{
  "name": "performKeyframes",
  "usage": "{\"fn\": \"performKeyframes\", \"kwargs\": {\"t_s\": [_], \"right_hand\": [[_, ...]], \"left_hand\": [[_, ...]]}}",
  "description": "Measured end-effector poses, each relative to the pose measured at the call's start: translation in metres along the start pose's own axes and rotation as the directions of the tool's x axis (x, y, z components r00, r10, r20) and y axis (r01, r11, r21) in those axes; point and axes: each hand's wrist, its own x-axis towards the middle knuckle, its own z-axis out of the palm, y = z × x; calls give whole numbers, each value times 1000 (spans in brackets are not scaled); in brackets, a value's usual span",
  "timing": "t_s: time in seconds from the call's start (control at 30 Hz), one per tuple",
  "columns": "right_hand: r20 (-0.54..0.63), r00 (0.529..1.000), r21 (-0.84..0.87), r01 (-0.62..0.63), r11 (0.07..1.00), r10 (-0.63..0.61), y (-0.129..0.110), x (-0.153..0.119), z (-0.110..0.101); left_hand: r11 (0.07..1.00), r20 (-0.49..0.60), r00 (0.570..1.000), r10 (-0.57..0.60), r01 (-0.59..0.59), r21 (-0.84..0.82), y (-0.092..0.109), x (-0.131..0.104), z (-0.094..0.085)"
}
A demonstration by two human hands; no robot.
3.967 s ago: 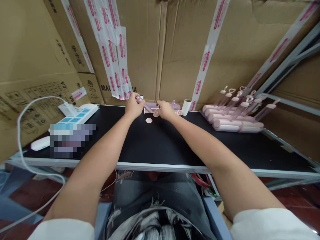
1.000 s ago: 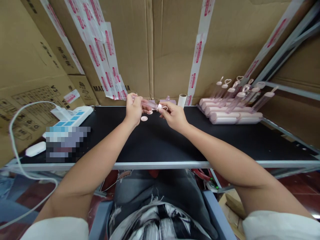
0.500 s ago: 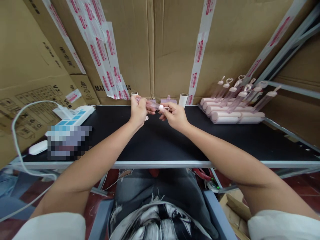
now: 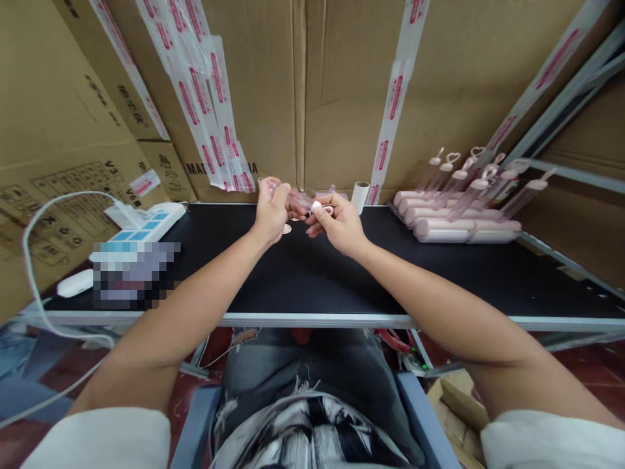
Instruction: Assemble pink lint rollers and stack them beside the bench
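A clear pinkish tube (image 4: 299, 200) is held slantwise between both hands above the black table (image 4: 312, 273). My left hand (image 4: 272, 210) wraps round its left part. With bent fingers, my right hand (image 4: 340, 225) grips the pale pink cap (image 4: 316, 206) with a loop at the tube's right end. The cap meets the tube; whether it is fully seated cannot be seen. Beside my left fingers, a small round pale piece (image 4: 287, 228) lies on the table. Behind my right hand stands a white hollow cylinder (image 4: 360, 195).
At the right, several capped tubes (image 4: 476, 189) stand slanted by stacked pale pink cylinders (image 4: 444, 229). A white power strip (image 4: 141, 228) with a cable lies at the left, near a white oblong object (image 4: 75, 284) and a blurred patch. Taped cardboard (image 4: 342, 85) rises behind the table.
The view has shifted slightly. Both hands stay on the tube and cap, with the right fingers slightly moved. A second pale piece now shows partly behind the left fingers.
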Motion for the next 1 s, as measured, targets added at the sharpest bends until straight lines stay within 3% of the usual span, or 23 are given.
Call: {"fn": "performKeyframes", "kwargs": {"t_s": [0.13,0.23,0.3,0.37,0.47,0.53,0.7,0.87,1.0], "right_hand": [[123,992,-259,33,965,-1,2,11,-21],[162,985,-575,44,817,62,5,17,-43],[188,974,-733,56,678,123,5,20,-55],[228,954,-813,75,578,197,4,22,-61],[297,893,-856,92,509,338,2,22,-62],[328,849,-863,91,497,414,0,20,-59],[341,818,-878,101,468,464,-2,18,-56],[363,834,-869,142,473,416,-1,18,-54],[385,855,-844,173,508,348,2,17,-49]], "left_hand": [[989,198,980,3,-32,143,-3,11,-18],[926,285,951,-120,3,378,-7,19,-31],[859,230,964,-134,-3,512,-7,27,-42],[803,87,995,-42,-18,596,-5,37,-55],[695,-96,993,73,18,719,-4,52,-75],[586,-109,991,83,40,810,-6,57,-85],[260,72,997,8,-72,963,-14,54,-86],[176,247,957,-153,-220,959,-16,45,-74],[85,196,972,-133,-185,979,-14,46,-73]]}}
